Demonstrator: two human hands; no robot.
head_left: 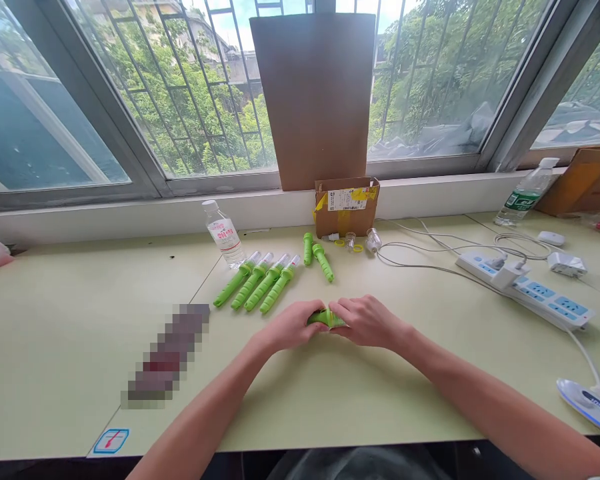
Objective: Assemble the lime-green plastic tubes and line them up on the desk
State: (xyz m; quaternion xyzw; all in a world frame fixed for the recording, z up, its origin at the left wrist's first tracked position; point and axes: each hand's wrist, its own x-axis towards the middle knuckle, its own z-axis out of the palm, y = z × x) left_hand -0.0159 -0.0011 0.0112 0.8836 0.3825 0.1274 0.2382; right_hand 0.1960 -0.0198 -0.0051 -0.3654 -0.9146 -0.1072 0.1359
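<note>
Both my hands meet over the middle of the table, closed on one green ribbed plastic handle (320, 318). My left hand (294, 327) grips its left end. At the right end, the fingers of my right hand (369, 321) wrap round it and hide most of that part. Beyond my left hand lie several green handles with clear tops (279, 291), side by side and slanted. Two green handles without clear tops (323, 263) lie farther back, near clear plastic caps (373, 240) and yellow rings (359, 249).
A small cardboard box (347, 217) stands by the window ledge, with a water bottle (225, 235) to its left. On the right are a power strip (530, 291) with cables, another bottle (525, 192) and a white device (587, 405). A pixelated patch (167, 353) covers something at left.
</note>
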